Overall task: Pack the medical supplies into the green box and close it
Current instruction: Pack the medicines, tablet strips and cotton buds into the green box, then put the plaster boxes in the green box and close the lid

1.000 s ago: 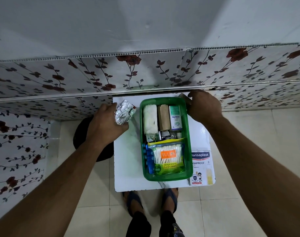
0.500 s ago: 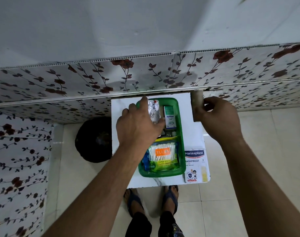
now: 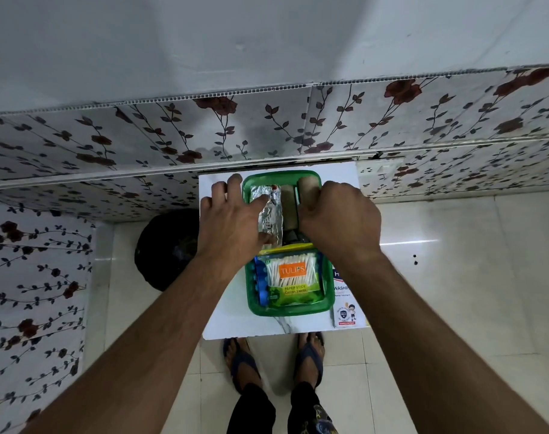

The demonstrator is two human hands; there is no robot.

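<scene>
Hands [image 3: 235, 220] press crinkled foil strips [image 3: 270, 211] into translucent green box [image 3: 293, 310].

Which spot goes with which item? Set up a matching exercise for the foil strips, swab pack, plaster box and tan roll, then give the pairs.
Things:
1. foil tablet strips
2. cotton swab pack
3. plaster box
4. tan bandage roll

Places:
A. on the white table, outside the green box
B. near end of the green box
C. far left of the green box, at the left hand
D. far right of the green box, at the right hand

Pairs: 1-C, 2-B, 3-A, 4-D
</scene>
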